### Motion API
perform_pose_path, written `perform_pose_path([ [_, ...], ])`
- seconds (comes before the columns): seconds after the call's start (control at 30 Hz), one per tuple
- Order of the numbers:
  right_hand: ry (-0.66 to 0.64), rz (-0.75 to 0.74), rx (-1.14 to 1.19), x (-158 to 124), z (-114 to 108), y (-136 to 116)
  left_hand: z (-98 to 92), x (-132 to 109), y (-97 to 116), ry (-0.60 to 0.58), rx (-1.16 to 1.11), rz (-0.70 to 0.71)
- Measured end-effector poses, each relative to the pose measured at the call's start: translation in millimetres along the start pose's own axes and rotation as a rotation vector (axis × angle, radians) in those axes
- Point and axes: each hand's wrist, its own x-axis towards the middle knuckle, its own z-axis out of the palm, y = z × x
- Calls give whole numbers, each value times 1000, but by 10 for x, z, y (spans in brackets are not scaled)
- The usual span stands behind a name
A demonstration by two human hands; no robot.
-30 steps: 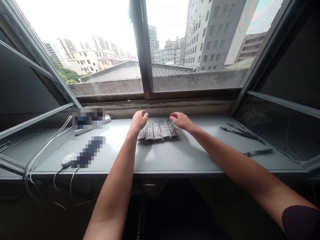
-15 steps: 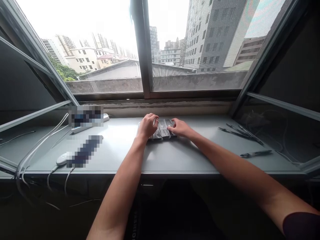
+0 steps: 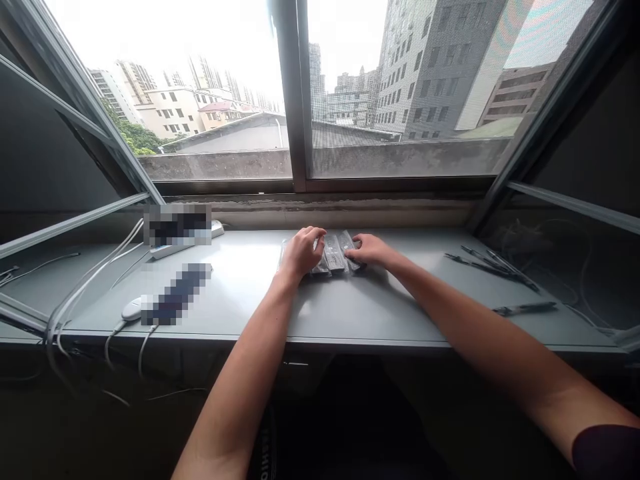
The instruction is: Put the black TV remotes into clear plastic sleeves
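A row of several dark, flat, wrapped bars (image 3: 334, 252) lies side by side on the grey sill desk (image 3: 330, 307), near the window. My left hand (image 3: 301, 252) rests curled over the left end of the row, covering the bars there. My right hand (image 3: 373, 250) lies on the right end, fingers bent down onto the outer bar. Both hands press on the row from its two sides. Only the middle bars show between the hands.
At the left lie a blurred-out block (image 3: 177, 225), a second blurred-out object (image 3: 177, 294), a white mouse (image 3: 132, 309) and white cables (image 3: 90, 287). Thin dark tools (image 3: 487, 263) and a dark pen (image 3: 523, 309) lie at the right. Open window frames flank both sides.
Both hands have come inward over the row of bars; the left hand now covers its left end, and the row looks narrower than a second ago.
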Motion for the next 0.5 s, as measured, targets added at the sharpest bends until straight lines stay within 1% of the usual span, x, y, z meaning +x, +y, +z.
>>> perform_pose_path([
  [0.1,-19,52,145,21,-34,27,2,-4,-34,30,-61,-8],
  [0.23,60,87,441,36,-79,55,-6,6,-84,79,-85,-55],
  [0.3,85,56,557,24,-88,31,-19,9,-102,113,-103,-76],
  [0.37,99,-12,712,-10,-88,-25,-37,11,-103,136,-151,-108],
  [0.43,68,-92,903,-69,-80,-105,-58,15,-83,150,-241,-149],
  [0.5,-48,-135,1020,-153,-59,-195,-80,25,-49,153,-378,-180],
])
